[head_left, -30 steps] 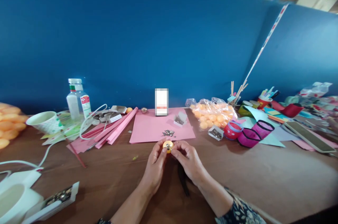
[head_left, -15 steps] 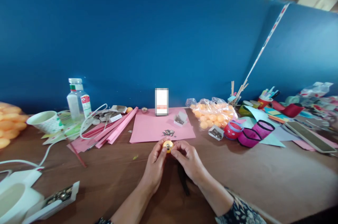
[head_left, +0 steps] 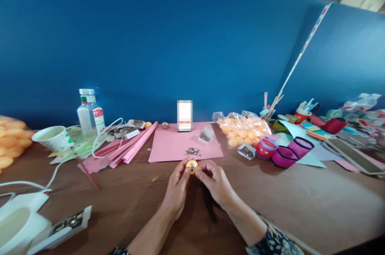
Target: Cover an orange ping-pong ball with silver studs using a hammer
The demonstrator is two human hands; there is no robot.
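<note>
A small orange ball with a silvery metal piece on its front is pinched between both my hands just above the brown table. My left hand grips its left side. My right hand grips its right side with the fingertips. Just beyond the ball lies a pink paper sheet with a small heap of silvery pins and a little open box.
A bag of orange balls and pink and red paper rings sit to the right. Pink paper strips, a bottle, a paper cup and a white cable lie to the left. A blue partition stands behind.
</note>
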